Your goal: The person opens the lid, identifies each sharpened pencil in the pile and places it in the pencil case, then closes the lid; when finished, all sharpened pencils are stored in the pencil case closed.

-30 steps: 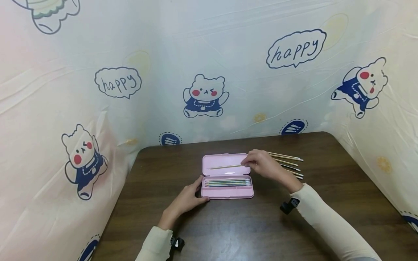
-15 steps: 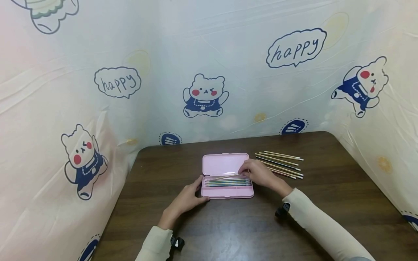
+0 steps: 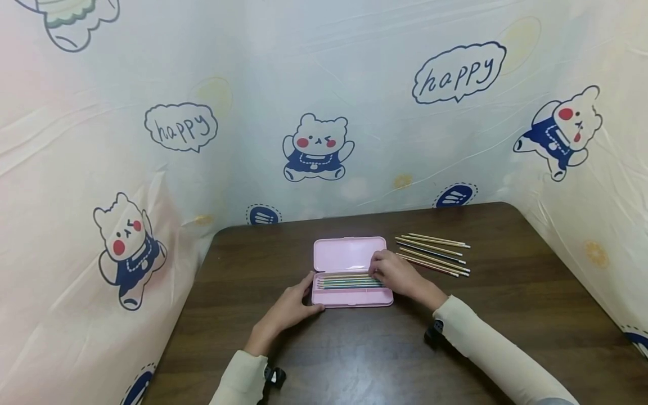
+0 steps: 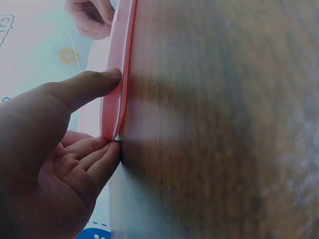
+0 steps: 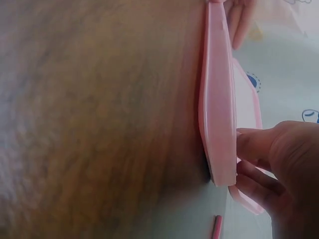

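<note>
An open pink pencil case (image 3: 344, 301) lies on the table, its lid folded back and several pencils (image 3: 344, 284) lined up inside. With thumb against the front wall and fingers at the left end, my left hand (image 3: 288, 308) holds the case; the left wrist view shows this grip on the pink wall (image 4: 115, 94). My right hand (image 3: 400, 275) is over the right end of the case, pinching a gold pencil (image 3: 341, 276) that lies along the back of the row. In the right wrist view the case wall (image 5: 219, 99) hides the fingertips of that hand (image 5: 289, 169).
Several loose pencils (image 3: 435, 250) lie fanned out on the brown table (image 3: 364, 349), right of the case. A patterned cloth (image 3: 314, 67) hangs behind the table and along both sides.
My right hand has brought the gold pencil from over the lid down into the case, moving toward me. The loose pencils are now uncovered. My left hand has stayed in place.
</note>
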`<control>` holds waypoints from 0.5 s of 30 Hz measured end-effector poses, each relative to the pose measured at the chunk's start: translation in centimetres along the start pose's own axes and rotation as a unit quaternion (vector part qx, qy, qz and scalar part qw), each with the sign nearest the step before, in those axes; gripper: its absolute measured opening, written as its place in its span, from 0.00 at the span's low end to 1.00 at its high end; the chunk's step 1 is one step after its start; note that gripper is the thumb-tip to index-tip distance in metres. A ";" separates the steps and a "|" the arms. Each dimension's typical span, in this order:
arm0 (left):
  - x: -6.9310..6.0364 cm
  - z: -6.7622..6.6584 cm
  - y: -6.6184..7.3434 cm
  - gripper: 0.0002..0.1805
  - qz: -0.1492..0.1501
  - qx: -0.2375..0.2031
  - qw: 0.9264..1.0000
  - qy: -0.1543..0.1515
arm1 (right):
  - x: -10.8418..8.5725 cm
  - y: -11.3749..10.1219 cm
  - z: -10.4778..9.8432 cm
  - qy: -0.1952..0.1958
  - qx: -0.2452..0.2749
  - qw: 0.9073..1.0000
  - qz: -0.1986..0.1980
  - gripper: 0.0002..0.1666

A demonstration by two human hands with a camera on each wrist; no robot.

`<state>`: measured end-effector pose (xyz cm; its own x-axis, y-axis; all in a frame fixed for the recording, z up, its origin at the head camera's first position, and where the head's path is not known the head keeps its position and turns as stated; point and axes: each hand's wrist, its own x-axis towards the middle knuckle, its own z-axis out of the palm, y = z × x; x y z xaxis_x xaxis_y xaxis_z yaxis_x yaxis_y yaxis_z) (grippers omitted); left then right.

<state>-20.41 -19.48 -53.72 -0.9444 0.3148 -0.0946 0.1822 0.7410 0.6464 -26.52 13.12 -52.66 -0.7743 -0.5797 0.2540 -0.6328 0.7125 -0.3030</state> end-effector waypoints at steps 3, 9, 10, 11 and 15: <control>0.0 0.0 0.1 0.54 -0.001 0.000 1.000 0.000 | -0.1 -0.1 0.0 -0.002 -0.019 1.000 -0.005 0.06; 0.0 0.0 0.1 0.54 -0.001 -0.002 1.000 0.000 | -0.2 -0.3 -0.1 0.007 -0.030 0.999 -0.025 0.06; 0.0 0.0 0.1 0.54 0.000 -0.001 1.000 0.000 | -0.2 -0.4 -0.2 0.007 -0.029 0.999 -0.025 0.06; 0.0 0.0 0.1 0.54 0.001 -0.001 1.000 0.000 | -0.2 -0.3 -0.2 0.007 -0.028 0.999 -0.025 0.07; 0.0 0.0 0.0 0.54 0.000 -0.002 1.000 0.000 | -0.4 -0.3 -0.3 0.007 -0.023 1.000 -0.020 0.08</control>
<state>-20.42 -19.49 -53.78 -0.9441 0.3159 -0.0946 0.1818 0.7381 0.6497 -26.04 13.28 -52.45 -0.7486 -0.6020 0.2777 -0.6614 0.7073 -0.2497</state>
